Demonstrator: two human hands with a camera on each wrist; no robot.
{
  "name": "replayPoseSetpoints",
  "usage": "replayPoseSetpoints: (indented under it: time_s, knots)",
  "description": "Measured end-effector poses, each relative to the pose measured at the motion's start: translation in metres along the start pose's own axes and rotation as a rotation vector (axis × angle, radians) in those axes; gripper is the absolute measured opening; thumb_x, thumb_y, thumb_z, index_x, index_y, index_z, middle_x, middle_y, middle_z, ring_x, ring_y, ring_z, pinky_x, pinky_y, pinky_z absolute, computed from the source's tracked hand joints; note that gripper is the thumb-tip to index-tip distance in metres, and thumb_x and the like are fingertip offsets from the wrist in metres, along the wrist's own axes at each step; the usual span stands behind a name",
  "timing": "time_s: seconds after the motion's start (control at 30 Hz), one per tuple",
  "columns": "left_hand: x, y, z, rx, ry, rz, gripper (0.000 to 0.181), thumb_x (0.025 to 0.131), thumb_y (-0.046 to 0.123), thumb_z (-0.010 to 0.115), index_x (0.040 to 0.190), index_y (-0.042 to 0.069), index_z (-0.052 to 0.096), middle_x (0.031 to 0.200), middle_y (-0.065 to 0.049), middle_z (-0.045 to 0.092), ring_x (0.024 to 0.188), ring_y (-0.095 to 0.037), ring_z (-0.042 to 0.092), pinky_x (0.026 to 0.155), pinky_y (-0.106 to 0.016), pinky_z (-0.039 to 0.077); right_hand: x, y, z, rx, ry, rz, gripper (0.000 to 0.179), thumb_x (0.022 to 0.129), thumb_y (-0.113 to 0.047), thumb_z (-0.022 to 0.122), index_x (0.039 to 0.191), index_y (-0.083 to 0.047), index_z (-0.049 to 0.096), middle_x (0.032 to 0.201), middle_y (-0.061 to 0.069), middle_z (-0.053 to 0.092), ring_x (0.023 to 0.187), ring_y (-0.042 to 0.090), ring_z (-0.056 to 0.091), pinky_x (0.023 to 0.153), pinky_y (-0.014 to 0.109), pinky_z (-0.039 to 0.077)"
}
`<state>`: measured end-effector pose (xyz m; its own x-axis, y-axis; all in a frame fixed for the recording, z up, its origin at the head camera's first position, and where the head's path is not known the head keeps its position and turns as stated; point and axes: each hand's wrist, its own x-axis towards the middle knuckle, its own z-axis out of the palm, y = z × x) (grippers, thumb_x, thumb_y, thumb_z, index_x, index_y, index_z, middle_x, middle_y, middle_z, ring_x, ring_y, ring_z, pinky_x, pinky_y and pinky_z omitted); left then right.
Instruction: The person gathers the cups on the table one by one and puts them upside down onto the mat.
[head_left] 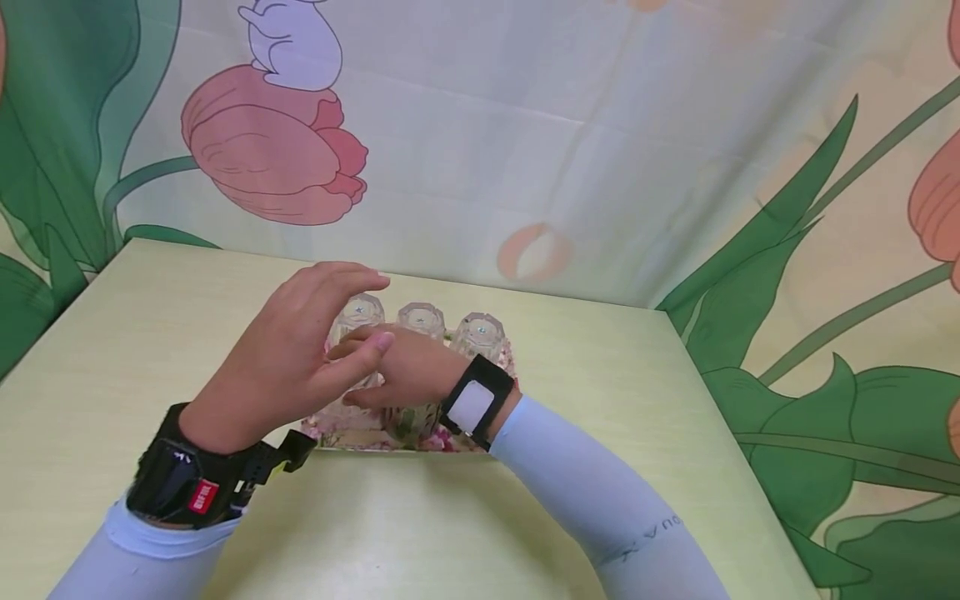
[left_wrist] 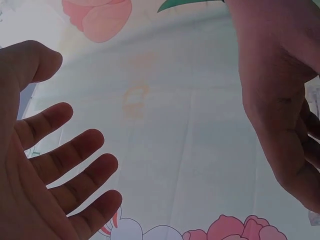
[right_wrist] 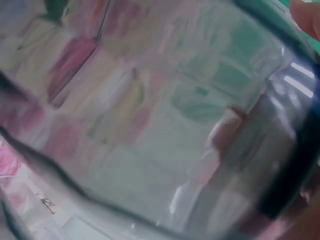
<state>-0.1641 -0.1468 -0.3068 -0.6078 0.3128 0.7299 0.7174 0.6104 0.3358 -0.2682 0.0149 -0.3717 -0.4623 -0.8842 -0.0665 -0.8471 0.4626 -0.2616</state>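
Several clear, faceted drinking glasses stand upside down on a floral tray (head_left: pixel 450 443). At its back are a left glass (head_left: pixel 360 310), a middle glass (head_left: pixel 422 317) and a right glass (head_left: pixel 480 331). My right hand (head_left: pixel 420 367) reaches leftward across the tray, fingers and thumb curled about a glass (head_left: pixel 369 382) at the left, mostly hidden by both hands. Beneath my right wrist stands a front glass (head_left: pixel 411 425); a glass (right_wrist: pixel 150 150) fills the right wrist view. My left hand (head_left: pixel 292 358) hovers left of the tray, fingers loosely bent, holding nothing.
The tray sits on a pale table (head_left: pixel 615 392). Behind the table hangs a cloth backdrop (head_left: pixel 480 150) printed with tulips and leaves. Both wrists wear black straps, and the left one carries a dark device (head_left: pixel 180 475).
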Motion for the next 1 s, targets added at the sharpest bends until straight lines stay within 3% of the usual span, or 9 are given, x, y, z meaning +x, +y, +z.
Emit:
replayPoseSetpoints:
  time_s: [0.23,0.53,0.83,1.0]
  knots:
    - [0.0,-0.001,0.003,0.005,-0.002,0.004,0.048,0.087,0.024,0.071,0.129,0.004,0.058,0.128,-0.013,0.06,0.12,-0.031,0.055,0.101,-0.05,0.046,-0.013,0.002,-0.011,0.032,0.085,-0.003,0.052,0.095,-0.042,0.065,0.14,-0.017,0.056,0.14,-0.004,0.057,0.128,0.01,0.053,0.106,0.023,0.044]
    - [-0.001,-0.002,0.007,0.018,-0.021,-0.006,0.05,0.088,0.024,0.07,0.131,0.005,0.057,0.131,-0.014,0.059,0.122,-0.032,0.054,0.101,-0.052,0.045,-0.032,0.009,-0.029,-0.073,0.215,-0.049,0.048,0.096,-0.036,0.061,0.138,-0.014,0.057,0.137,-0.002,0.059,0.131,0.011,0.05,0.112,0.022,0.037]
    - [0.0,-0.002,0.011,0.045,-0.039,-0.02,0.054,0.088,0.027,0.072,0.134,0.004,0.057,0.133,-0.015,0.058,0.125,-0.034,0.052,0.104,-0.054,0.045,-0.058,0.015,-0.046,-0.054,0.343,-0.028,0.055,0.095,-0.041,0.065,0.14,-0.012,0.055,0.139,0.0,0.058,0.132,0.013,0.049,0.113,0.023,0.037]
    - [0.001,-0.003,0.012,0.054,-0.047,-0.018,0.056,0.087,0.026,0.072,0.136,0.004,0.056,0.134,-0.016,0.057,0.126,-0.034,0.052,0.104,-0.055,0.045,-0.072,0.02,-0.05,-0.057,0.437,-0.061,0.057,0.092,-0.037,0.07,0.141,-0.009,0.055,0.138,0.005,0.058,0.132,0.018,0.05,0.114,0.027,0.038]
